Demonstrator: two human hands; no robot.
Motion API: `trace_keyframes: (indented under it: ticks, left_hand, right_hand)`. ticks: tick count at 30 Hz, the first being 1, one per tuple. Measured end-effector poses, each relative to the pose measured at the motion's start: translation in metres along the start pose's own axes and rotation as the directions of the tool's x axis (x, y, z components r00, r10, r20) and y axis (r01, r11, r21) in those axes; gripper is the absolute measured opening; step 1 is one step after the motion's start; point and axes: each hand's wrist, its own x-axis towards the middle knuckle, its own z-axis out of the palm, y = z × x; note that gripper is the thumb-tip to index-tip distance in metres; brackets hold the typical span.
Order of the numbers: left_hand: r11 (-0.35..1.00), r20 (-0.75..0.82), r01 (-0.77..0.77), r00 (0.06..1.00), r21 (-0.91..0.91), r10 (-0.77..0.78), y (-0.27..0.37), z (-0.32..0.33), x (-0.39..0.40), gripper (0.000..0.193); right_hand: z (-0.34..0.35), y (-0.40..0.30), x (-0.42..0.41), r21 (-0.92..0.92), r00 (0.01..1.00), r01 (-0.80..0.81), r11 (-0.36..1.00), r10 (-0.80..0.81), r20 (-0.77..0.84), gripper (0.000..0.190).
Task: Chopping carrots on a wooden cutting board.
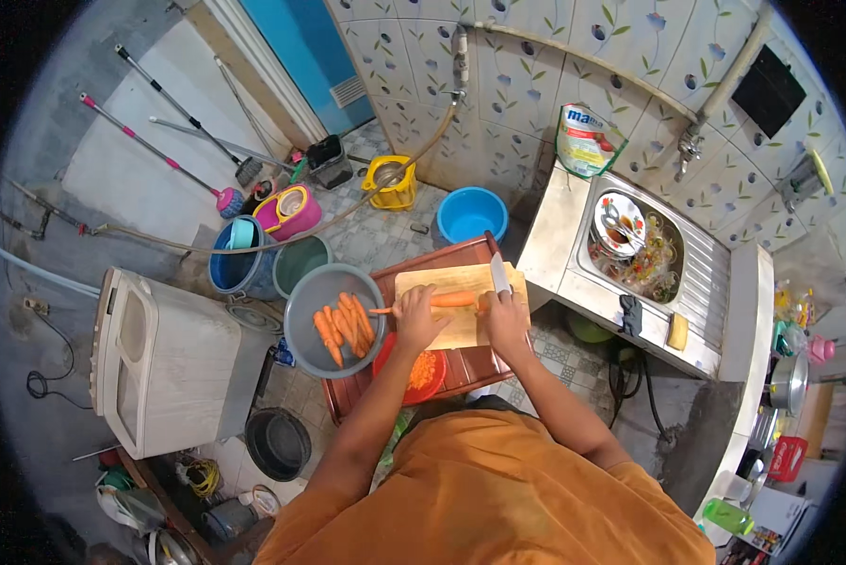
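Observation:
A wooden cutting board [458, 335] lies on a reddish-brown table [388, 272] in front of me. My left hand [417, 318] is closed around a long carrot [453, 299] lying across the board. My right hand [504, 321] grips a knife [499, 274], its blade pointing away from me at the carrot's right end. A small orange piece shows beside my right fingers. To the left, a grey basin [299, 346] contains several whole carrots [345, 323]. A red bowl [437, 385] of finely cut carrot [423, 370] sits nearer my body, partly under my left forearm.
A blue basin [472, 212] stands beyond the table. At right, a metal sink [681, 272] holds dishes. Buckets [236, 265], a hose [338, 219] and a white washing machine [183, 367] are at left. A black basin [278, 443] rests on the floor.

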Motion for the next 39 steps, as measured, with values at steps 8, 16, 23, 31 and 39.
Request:
trace_keyframes:
  ticks: [8,16,23,31,39]
  left_hand:
    - [0.994,-0.203,0.073,0.975,-0.077,-0.087,-0.005,-0.015,-0.032,0.065]
    - [0.974,-0.262,0.11,0.952,-0.2,-0.161,-0.014,-0.013,-0.072,0.052]
    - [0.957,-0.341,0.161,0.909,-0.242,-0.239,-0.019,-0.008,-0.103,0.045]
    - [0.93,-0.345,0.264,0.874,-0.254,-0.342,-0.019,-0.016,-0.118,0.041]
    - [0.872,-0.345,0.161,0.873,-0.462,-0.344,-0.049,-0.004,-0.156,0.023]
  right_hand:
    - [0.012,0.012,0.01,-0.098,0.991,0.081,0.992,-0.07,0.112,0.011]
    - [0.027,0.008,0.009,0.04,0.988,0.056,0.998,-0.061,0.138,0.009]
    - [0.029,-0.013,0.004,0.138,0.998,-0.018,0.99,0.009,0.067,0.011]
    - [0.04,0.005,0.013,0.277,0.998,-0.053,0.959,0.047,0.029,0.014]
    - [0.005,-0.04,-0.037,0.385,0.944,-0.069,0.92,-0.065,0.323,0.016]
